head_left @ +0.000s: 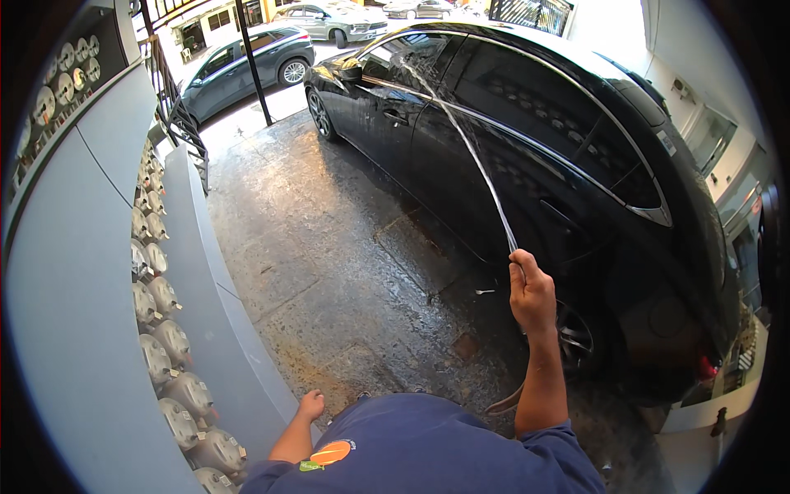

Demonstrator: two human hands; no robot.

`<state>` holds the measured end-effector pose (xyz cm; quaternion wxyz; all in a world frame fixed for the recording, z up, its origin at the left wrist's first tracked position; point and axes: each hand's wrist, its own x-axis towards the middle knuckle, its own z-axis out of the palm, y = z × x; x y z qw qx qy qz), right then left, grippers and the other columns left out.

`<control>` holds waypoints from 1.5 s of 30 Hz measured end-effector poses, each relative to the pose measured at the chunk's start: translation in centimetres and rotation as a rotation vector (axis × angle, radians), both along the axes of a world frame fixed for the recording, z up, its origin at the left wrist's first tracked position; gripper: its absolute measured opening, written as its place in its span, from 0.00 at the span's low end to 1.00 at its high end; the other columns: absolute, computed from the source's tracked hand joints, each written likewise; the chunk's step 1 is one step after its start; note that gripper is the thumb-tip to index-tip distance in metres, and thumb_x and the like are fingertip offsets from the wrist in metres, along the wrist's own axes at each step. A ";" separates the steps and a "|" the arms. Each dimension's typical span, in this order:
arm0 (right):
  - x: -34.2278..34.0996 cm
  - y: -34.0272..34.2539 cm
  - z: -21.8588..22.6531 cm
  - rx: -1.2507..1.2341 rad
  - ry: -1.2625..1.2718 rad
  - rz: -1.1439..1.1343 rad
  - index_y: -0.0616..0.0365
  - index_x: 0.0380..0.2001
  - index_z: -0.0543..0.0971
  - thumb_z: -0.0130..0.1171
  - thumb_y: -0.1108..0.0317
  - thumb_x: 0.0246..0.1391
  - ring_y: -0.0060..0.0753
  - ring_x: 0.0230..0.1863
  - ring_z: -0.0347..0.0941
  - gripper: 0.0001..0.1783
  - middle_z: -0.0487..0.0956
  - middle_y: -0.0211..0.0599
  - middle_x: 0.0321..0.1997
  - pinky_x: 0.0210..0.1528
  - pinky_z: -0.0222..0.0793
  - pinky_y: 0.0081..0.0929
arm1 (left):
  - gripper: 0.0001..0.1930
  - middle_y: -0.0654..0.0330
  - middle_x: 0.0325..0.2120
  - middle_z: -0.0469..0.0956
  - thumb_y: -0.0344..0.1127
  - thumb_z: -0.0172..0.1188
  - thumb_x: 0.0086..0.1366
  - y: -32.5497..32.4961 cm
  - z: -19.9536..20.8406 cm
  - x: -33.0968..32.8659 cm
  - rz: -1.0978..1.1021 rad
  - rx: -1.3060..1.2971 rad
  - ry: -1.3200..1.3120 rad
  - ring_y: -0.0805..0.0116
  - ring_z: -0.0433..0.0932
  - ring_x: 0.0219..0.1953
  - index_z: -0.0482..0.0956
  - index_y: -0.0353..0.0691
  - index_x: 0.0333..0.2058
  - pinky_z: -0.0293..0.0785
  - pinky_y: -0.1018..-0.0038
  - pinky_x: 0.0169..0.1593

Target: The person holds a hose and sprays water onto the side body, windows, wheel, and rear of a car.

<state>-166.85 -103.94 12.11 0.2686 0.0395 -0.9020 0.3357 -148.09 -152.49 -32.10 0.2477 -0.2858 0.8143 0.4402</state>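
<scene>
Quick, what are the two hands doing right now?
Left hand: holds nothing, hangs low by the grey wall; open or closed cannot be told.
Right hand: closed on a hose, spraying water at the black car.

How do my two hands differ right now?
The right hand is raised and closed around a hose end, sending a water jet onto the black car; the left hand hangs low, holding nothing, beside the grey wall. Both are bare.

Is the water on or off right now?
On: a water stream arcs from the right hand onto the black car.
</scene>
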 end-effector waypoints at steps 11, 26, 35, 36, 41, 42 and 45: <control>-0.3 0.3 1.4 -0.005 0.032 -0.012 0.56 0.45 0.77 0.56 0.68 0.67 0.40 0.23 0.79 0.07 0.81 0.44 0.26 0.28 0.71 0.35 | 0.23 0.41 0.54 0.78 0.43 0.54 0.68 -0.2 0.0 0.1 0.008 0.019 -0.028 0.45 0.76 0.59 0.77 0.39 0.58 0.70 0.60 0.63; 0.4 1.5 0.0 0.005 -0.050 -0.081 0.56 0.46 0.76 0.55 0.68 0.68 0.38 0.23 0.79 0.07 0.81 0.43 0.26 0.28 0.70 0.33 | 0.24 0.41 0.55 0.77 0.43 0.53 0.68 -0.5 -1.6 0.1 -0.027 0.019 0.017 0.46 0.75 0.60 0.76 0.37 0.58 0.69 0.60 0.64; 0.7 3.5 0.5 -0.020 0.056 -0.165 0.56 0.47 0.77 0.54 0.70 0.69 0.24 0.19 0.71 0.07 0.77 0.39 0.22 0.24 0.65 0.29 | 0.24 0.41 0.55 0.78 0.42 0.54 0.67 -0.3 -1.7 0.3 -0.058 0.000 0.028 0.46 0.75 0.59 0.77 0.37 0.57 0.69 0.60 0.64; 0.7 3.2 0.1 -0.018 0.094 -0.118 0.56 0.47 0.77 0.54 0.70 0.69 0.26 0.20 0.73 0.07 0.78 0.40 0.23 0.25 0.66 0.29 | 0.24 0.41 0.55 0.78 0.42 0.54 0.67 -0.2 -1.8 0.3 -0.055 0.001 0.029 0.46 0.75 0.59 0.77 0.37 0.57 0.69 0.60 0.64; 1.0 2.9 1.0 -0.023 -0.045 -0.164 0.56 0.46 0.76 0.54 0.68 0.69 0.28 0.21 0.75 0.07 0.79 0.43 0.24 0.26 0.67 0.29 | 0.24 0.41 0.55 0.78 0.42 0.53 0.67 0.1 -1.6 0.3 -0.037 0.031 0.035 0.45 0.75 0.59 0.77 0.35 0.57 0.69 0.60 0.64; 0.9 2.9 1.1 -0.025 -0.045 -0.165 0.56 0.46 0.76 0.54 0.68 0.69 0.28 0.21 0.75 0.07 0.79 0.43 0.24 0.26 0.67 0.29 | 0.24 0.41 0.55 0.78 0.42 0.53 0.67 0.0 -1.7 0.4 -0.038 0.029 0.035 0.45 0.75 0.59 0.77 0.35 0.57 0.69 0.60 0.64; 0.9 2.4 0.9 -0.010 -0.035 -0.127 0.56 0.46 0.76 0.54 0.68 0.69 0.31 0.21 0.75 0.07 0.79 0.43 0.24 0.26 0.67 0.30 | 0.24 0.41 0.54 0.78 0.42 0.53 0.67 -0.3 -2.0 0.8 -0.024 0.036 0.059 0.45 0.75 0.60 0.77 0.34 0.57 0.68 0.60 0.65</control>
